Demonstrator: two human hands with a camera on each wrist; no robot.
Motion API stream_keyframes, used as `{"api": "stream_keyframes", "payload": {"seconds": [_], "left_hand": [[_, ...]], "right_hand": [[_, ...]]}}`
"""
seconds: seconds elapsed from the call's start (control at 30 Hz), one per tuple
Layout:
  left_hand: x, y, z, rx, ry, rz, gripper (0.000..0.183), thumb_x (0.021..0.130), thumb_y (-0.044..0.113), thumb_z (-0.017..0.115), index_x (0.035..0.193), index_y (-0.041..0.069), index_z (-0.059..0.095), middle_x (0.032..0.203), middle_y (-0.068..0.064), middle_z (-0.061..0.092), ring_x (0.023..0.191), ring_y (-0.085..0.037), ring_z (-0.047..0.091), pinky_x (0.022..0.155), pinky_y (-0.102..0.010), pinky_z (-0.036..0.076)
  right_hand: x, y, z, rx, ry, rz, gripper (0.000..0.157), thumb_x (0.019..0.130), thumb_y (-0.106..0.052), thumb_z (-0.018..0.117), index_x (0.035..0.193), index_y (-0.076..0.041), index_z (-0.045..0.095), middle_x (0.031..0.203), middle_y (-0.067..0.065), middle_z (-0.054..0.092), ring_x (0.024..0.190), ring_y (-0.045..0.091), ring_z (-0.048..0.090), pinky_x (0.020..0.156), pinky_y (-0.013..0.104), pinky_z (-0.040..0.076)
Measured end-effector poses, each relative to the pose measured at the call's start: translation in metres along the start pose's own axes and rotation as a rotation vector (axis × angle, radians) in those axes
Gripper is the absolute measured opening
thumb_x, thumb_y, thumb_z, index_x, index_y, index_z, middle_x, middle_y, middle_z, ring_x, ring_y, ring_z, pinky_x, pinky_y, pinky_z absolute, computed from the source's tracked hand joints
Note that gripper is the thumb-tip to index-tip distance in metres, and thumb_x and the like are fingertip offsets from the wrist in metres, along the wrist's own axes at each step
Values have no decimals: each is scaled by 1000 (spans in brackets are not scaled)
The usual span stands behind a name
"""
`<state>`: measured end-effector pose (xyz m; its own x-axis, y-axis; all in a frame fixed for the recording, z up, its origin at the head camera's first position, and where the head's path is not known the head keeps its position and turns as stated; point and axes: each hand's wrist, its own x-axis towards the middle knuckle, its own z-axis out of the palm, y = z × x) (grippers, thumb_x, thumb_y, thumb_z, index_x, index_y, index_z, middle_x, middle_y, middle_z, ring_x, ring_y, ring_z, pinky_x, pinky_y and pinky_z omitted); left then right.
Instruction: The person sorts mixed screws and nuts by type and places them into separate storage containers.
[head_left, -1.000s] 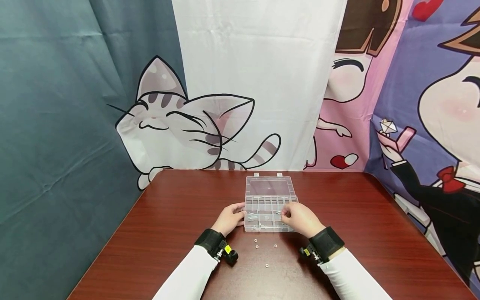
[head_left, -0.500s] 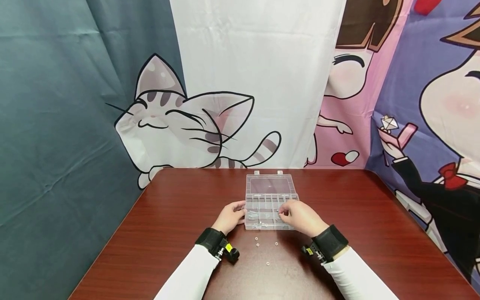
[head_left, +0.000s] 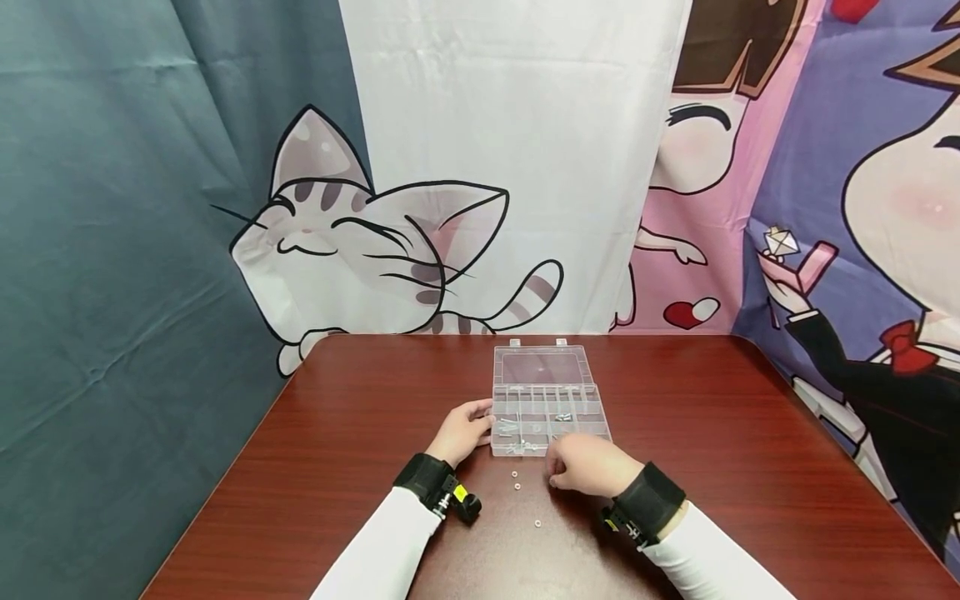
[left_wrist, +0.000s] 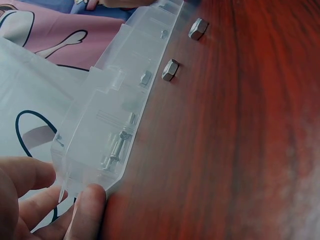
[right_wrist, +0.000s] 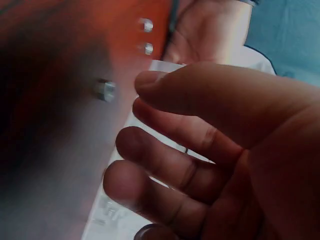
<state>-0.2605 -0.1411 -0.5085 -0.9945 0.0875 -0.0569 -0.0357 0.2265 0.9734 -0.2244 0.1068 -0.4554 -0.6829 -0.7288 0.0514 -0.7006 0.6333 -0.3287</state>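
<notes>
A clear plastic compartment box [head_left: 551, 400] lies with its lid raised. My left hand [head_left: 459, 433] grips its left end; in the left wrist view the thumb [left_wrist: 86, 215] presses the front corner, with fingers behind it. Screws [left_wrist: 119, 145] lie in the near left compartment, and small metal pieces [head_left: 562, 417] sit in a middle one. My right hand [head_left: 588, 465] hovers at the box's front edge, fingers loosely bent and holding nothing. In the right wrist view a hex nut [right_wrist: 105, 90] lies on the table just beyond its thumb and fingertips.
Two hex nuts [left_wrist: 170, 70] lie close together along the box's front edge. Another nut [head_left: 537, 523] sits nearer to me on the brown wooden table [head_left: 360, 417]. Printed curtains [head_left: 525, 125] hang behind the table.
My right hand has come out of the box's middle compartment and moved toward me, down to the table by a nut. Metal pieces now show in that compartment. My left hand stays put.
</notes>
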Motion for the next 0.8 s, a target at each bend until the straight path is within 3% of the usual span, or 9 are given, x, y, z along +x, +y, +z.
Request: {"api": "stream_keyframes", "payload": {"seconds": [0.4,0.8], "left_hand": [[-1,2,0,-23,-13,26,44,101,7,55,142,-8,47,136,-29,53,111,-34,63,81,-38,60],[1,0,0,19,-4,-6,43,101,8,56,142,-3,50,138,-24,53,113,-29,63,82,-34,60]], "right_hand": [[-1,0,10,-86,38,0,18,74,-13,78,68,-21,64,63,-16,52,58,4,47,53,24,42],[0,4,11,-33,5,3,16,71,-10,73,66,-20,61,62,-16,49,56,4,44,52,22,40]]}}
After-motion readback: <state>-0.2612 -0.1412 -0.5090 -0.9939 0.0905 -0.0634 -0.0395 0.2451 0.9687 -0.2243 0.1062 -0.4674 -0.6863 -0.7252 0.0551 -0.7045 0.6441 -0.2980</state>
